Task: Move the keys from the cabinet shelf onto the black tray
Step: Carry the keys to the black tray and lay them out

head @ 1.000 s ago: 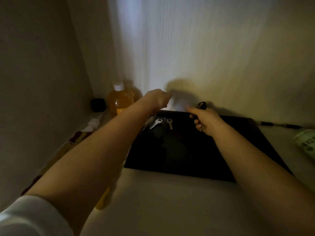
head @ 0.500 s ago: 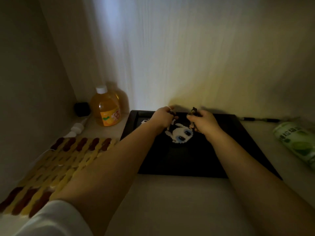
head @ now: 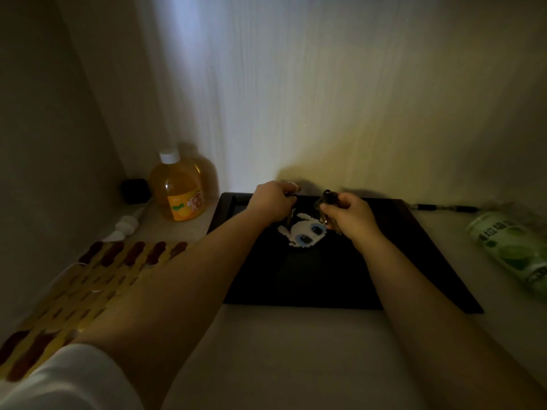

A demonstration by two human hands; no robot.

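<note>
- Over the far half of the flat black rectangular tray [head: 414, 261], both of the person's hands hang close together in dim light.
- Their left hand [head: 270, 201] is curled closed on a dark cord or ring; a white bead-work keychain charm with blue eyes [head: 305, 233] lies on the tray just below it.
- Their right hand [head: 349, 216] is fisted around a dark bunch of keys [head: 327, 199], which sticks out above the knuckles.
- Beside the tray's left edge stands an orange juice bottle with a white cap [head: 179, 189].
- A green can [head: 515, 247] lies on its side to the right, apart from the tray.
- A yellow and brown patterned mat [head: 88, 279] covers the shelf at the left.
</note>
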